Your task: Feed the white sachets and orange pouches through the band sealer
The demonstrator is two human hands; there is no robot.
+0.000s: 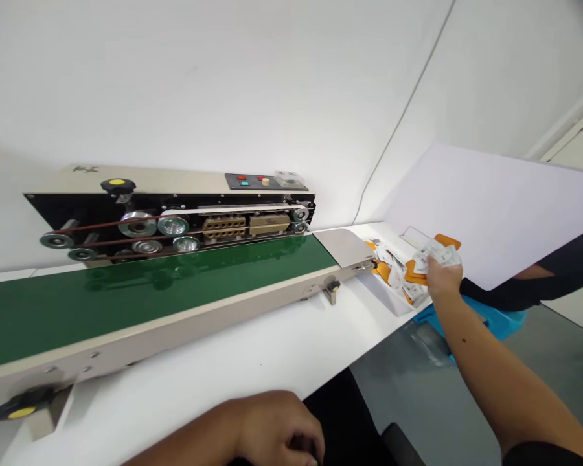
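Observation:
My right hand (443,279) reaches out to the far right end of the table, its fingers closed round a bunch of small white-and-orange packets (437,255). Just under it, a white tray (402,312) holds more of these packets (391,265), lying loose in a heap. Near the table's front edge rests my left hand (282,430), curled with the fingers bent inward. A dark hollow shows between its fingers and thumb; whether anything is in it is hidden.
A band sealer (175,178) with rollers and buttons stands along the wall. Its green conveyor belt (140,304) runs left to right and ends at a metal plate (346,246) beside the tray. A white panel (490,207) partly hides another person (558,265). A blue stool (508,322) stands below.

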